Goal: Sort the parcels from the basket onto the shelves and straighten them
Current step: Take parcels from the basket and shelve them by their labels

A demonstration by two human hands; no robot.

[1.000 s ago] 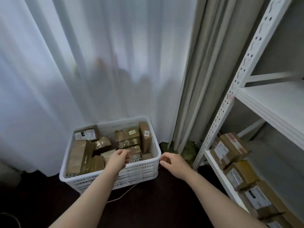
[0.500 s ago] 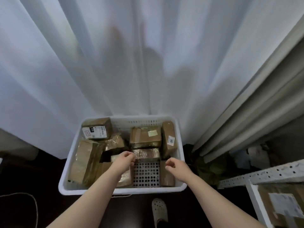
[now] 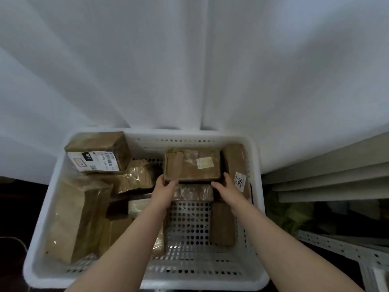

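A white perforated basket (image 3: 255,245) sits on the dark floor below me with several brown parcels in it. My left hand (image 3: 165,190) grips the near left corner of a taped brown parcel (image 3: 192,165) with a small pale label. My right hand (image 3: 228,189) grips that same parcel's near right corner. A smaller taped parcel (image 3: 192,192) lies just under the hands. A tall parcel marked 300 (image 3: 239,171) stands against the right wall. A box with a white shipping label (image 3: 97,152) leans in the far left corner.
A large flat parcel (image 3: 77,220) fills the basket's left side, and a narrow one (image 3: 222,224) lies on the right. White curtain (image 3: 189,70) hangs behind. A white shelf upright (image 3: 341,247) shows at the lower right.
The view has tilted down over the basket. Both hands reached deeper in and took hold of the taped parcel at its two near corners.
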